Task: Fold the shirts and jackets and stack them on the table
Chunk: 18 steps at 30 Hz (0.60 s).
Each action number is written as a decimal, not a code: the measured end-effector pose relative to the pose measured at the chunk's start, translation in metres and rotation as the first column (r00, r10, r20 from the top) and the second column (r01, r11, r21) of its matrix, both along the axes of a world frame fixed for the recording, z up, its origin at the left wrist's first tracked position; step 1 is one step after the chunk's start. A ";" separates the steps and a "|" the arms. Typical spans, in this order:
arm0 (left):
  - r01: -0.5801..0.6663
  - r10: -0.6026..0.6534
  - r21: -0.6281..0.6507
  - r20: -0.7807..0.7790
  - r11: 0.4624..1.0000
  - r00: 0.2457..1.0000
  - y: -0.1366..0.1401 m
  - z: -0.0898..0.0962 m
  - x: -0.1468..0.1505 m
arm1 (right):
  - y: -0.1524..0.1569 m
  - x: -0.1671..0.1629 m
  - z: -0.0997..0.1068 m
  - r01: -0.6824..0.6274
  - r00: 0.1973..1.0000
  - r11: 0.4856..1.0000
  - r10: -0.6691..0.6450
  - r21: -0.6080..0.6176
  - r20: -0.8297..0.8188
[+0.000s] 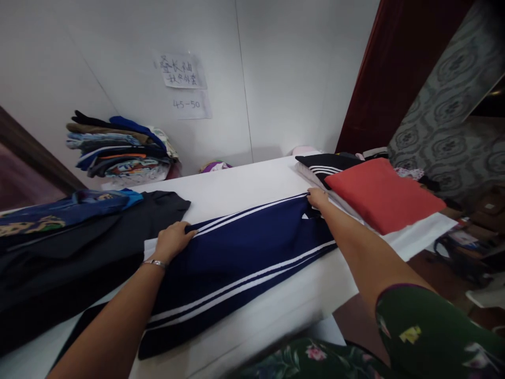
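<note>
A navy garment with paired white stripes (244,242) lies in a long folded strip across the white table. My left hand (173,241), with a bracelet at the wrist, is closed on its far left corner, where a bit of white cloth sticks out beside it. At the far right end, my right hand (317,198) pinches the striped edge between thumb and fingers. Near that hand a small white and dark patch shows on the garment. Whether this is a jacket or trousers I cannot tell.
Left of the garment lie dark grey clothing (118,226) and a blue patterned piece (71,210). A tall stack of folded clothes (122,150) stands by the wall. On the right, a folded coral garment (389,195) rests by a black striped one (327,165). Handwritten papers (185,71) hang above.
</note>
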<state>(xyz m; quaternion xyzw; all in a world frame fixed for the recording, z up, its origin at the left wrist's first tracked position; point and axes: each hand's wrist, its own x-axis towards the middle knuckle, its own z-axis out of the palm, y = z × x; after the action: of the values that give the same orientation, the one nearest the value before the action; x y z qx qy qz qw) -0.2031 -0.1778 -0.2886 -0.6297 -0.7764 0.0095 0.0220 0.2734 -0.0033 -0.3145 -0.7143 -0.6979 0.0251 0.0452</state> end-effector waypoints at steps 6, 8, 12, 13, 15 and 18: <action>0.118 -0.115 0.174 -0.023 0.978 0.993 -0.024 -0.006 0.008 | -0.024 -0.031 0.016 -0.191 0.980 0.975 0.196 0.114 -0.034; 0.150 -0.144 0.161 -0.045 0.976 0.988 -0.036 -0.014 0.014 | -0.040 -0.053 0.015 -0.370 0.923 0.918 0.381 0.139 -0.059; 0.179 -0.170 0.078 -0.116 0.981 0.979 -0.055 -0.025 0.028 | -0.066 -0.086 0.002 -0.598 0.799 0.801 0.592 -0.033 -0.109; 0.185 -0.176 0.060 -0.127 0.981 0.976 -0.057 -0.026 0.032 | -0.070 -0.090 -0.002 -0.604 0.796 0.792 0.595 -0.086 -0.115; 0.183 -0.177 0.043 -0.123 0.982 0.977 -0.059 -0.025 0.035 | -0.074 -0.092 -0.011 -0.594 0.804 0.793 0.583 -0.134 -0.114; 0.132 -0.130 0.062 -0.038 0.989 0.991 -0.056 -0.017 0.031 | -0.072 -0.089 -0.020 -0.588 0.809 0.801 0.579 -0.114 -0.102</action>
<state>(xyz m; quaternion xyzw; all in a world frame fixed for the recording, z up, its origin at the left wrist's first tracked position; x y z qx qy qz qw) -0.1722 -0.2334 -0.3054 -0.6780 -0.7329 -0.0064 0.0558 0.1848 -0.0756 -0.3341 -0.4650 -0.8786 0.1088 0.0067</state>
